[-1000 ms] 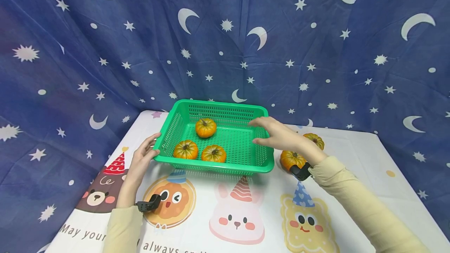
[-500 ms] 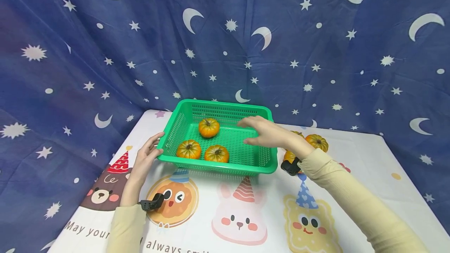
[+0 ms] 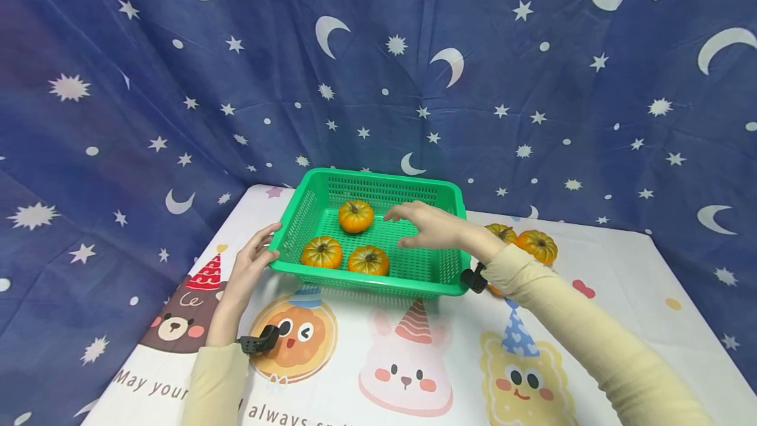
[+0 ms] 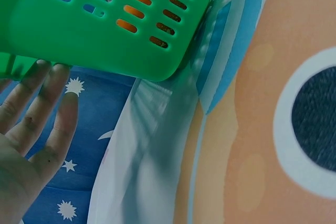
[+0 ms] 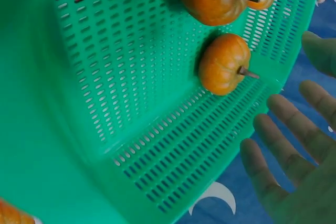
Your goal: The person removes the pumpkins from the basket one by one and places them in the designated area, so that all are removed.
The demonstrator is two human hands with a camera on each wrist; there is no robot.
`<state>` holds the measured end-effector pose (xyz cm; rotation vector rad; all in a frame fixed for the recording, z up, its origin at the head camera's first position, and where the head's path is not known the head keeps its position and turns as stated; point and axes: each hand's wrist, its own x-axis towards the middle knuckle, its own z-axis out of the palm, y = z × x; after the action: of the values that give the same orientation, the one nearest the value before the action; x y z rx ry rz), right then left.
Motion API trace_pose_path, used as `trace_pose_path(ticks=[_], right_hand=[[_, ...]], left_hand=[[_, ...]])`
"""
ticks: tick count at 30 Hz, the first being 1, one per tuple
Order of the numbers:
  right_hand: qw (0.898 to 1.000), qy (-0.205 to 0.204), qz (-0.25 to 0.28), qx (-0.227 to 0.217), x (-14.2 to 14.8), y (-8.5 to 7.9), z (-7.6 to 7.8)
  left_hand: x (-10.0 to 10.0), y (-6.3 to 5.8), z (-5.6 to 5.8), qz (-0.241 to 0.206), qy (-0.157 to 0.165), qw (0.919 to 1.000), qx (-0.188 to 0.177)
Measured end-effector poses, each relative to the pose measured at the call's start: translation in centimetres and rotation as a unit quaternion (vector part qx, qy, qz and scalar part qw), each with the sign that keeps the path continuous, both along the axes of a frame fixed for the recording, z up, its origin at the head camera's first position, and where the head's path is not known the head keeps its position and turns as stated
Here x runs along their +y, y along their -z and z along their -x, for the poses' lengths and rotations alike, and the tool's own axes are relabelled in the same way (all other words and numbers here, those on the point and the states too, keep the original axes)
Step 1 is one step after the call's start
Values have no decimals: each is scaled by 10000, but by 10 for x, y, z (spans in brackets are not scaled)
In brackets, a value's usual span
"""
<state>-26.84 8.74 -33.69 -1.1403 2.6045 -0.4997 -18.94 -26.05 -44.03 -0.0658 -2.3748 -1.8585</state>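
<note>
A green plastic basket (image 3: pixel 378 284) with slotted walls stands on the table. Inside it are three small orange pumpkins: one at the back (image 3: pixel 356 216), one at the front left (image 3: pixel 322 253) and one at the front middle (image 3: pixel 368 260). My left hand (image 3: pixel 244 275) touches the basket's left side; in the left wrist view its fingertips (image 4: pixel 59 72) meet the green wall, fingers extended. Over the right half of the basket hovers my right hand (image 3: pixel 434 227), its fingers spread and nothing in them. The right wrist view shows that hand (image 5: pixel 299 161) apart from the pumpkins.
Right of the basket more pumpkins lie on the table, one at the back (image 3: pixel 537 246) and one beside it (image 3: pixel 501 233); my right forearm partly covers another. A white tablecloth (image 3: pixel 621 321) with cartoon prints covers the table. A blue starry curtain (image 3: pixel 378 71) hangs behind.
My right hand has moved left, from the basket's right rim to over its inside, staying empty. The left hand keeps its place at the basket. The whole view has shifted slightly.
</note>
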Motion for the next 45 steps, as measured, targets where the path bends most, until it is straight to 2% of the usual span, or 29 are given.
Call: trace_pose_path(ticks=[8, 18, 25, 39, 45], right_hand=[[9996, -6, -260, -125, -11, 9, 6], [9980, -229, -581, -85, -27, 17, 13], [9955, -443, -717, -422, -34, 24, 18], [9890, -994, -809, -743, -42, 43, 28], [9862, -1101, -848, -897, -47, 48, 29]], left_hand=[[0, 0, 1, -66, 59, 9999, 53], [-3, -1, 1, -45, 24, 10000, 30], [-2, 0, 4, 14, 46, 10000, -30], [-1, 4, 5, -75, 16, 10000, -35], [-3, 4, 3, -40, -29, 10000, -12]])
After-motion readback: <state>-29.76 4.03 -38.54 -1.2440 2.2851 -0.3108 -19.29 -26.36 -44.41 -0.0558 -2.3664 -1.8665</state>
